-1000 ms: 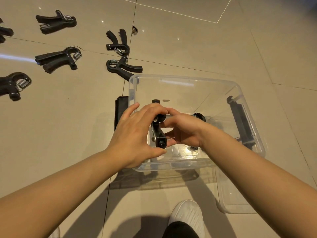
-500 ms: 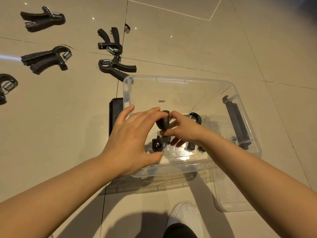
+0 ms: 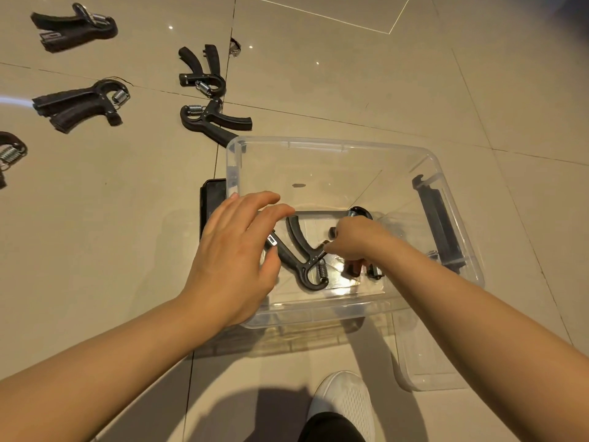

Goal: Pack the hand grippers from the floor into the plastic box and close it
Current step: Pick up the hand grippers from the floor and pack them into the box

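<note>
Right hand (image 3: 350, 240) pinches a hand gripper (image 3: 302, 256) low in the plastic box (image 3: 331, 145), apparently settling it flat. Left hand (image 3: 236, 250) hovers open-fingered above the near wall. Five grippers wait on the floor (image 3: 350, 90).

Two hand grippers lie inside the clear plastic box (image 3: 331, 148): one (image 3: 301, 256) between the two hands, one (image 3: 361, 215) mostly hidden behind the right hand. Five more sit on the floor, all beyond the left hand: two close together (image 3: 204, 71) (image 3: 213, 121), two farther out (image 3: 79, 105) (image 3: 73, 27), and one (image 3: 9, 154) cut off at the frame's edge. Seven in all, one box, two black latches (image 3: 441, 224) (image 3: 212, 202).
</note>
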